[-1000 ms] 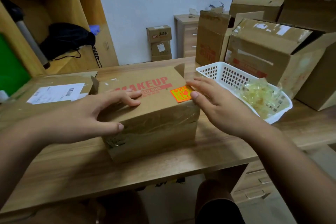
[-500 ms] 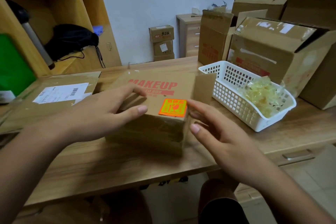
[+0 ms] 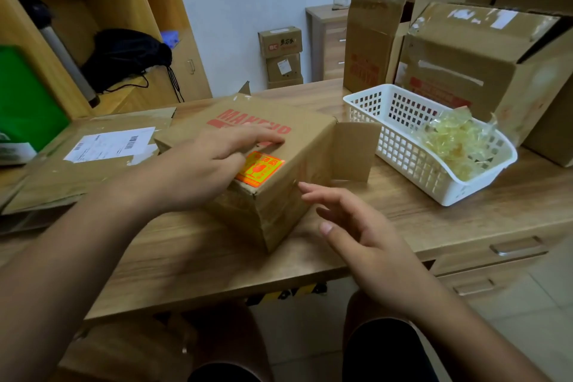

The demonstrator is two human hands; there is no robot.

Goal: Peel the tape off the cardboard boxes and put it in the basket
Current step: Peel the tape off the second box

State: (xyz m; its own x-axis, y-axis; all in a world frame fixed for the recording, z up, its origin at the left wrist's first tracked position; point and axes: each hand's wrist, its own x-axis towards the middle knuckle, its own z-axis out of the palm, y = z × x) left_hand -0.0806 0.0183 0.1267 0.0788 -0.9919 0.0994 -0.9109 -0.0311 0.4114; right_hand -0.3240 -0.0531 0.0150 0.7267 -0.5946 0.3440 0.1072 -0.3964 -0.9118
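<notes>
Note the left hand [image 3: 210, 164] spread flat on top of the cardboard box [image 3: 307, 146], fingers straight across the red print and just beside the orange sticker [image 3: 260, 169], pressing down and gripping nothing. Note the right hand [image 3: 356, 226] hovering loose and empty just beside the box's near right face, fingers relaxed, fingertips close to the cardboard; impossible to tell whether touching or not. Judge the step as steadying the box and hunting for a tape edge. Look for the glossy clear tape [image 3: 245, 214] seemingly wrapped round the near end, below the left palm and across the corner between both hands. Press firmly with the left palm to stop the box sliding on the table [image 3: 201, 257]. Bring a right fingernail to a seam or corner, lift a loose end, pinch it between thumb and forefinger, then pull low and slow, back along the face, to avoid snapping the strip or tearing off the paper skin. Mind the open flap [image 3: 353, 149] standing just beyond the right hand, between box and white basket [image 3: 403, 152]; avoid shoving it into the basket wall. Carry the strip beyond and to the right of the right hand and drop it onto the heap of crumpled tape [image 3: 455, 146] already inside. Expect clinging to the fingers: wad it first, then wipe it off against the rim.
</notes>
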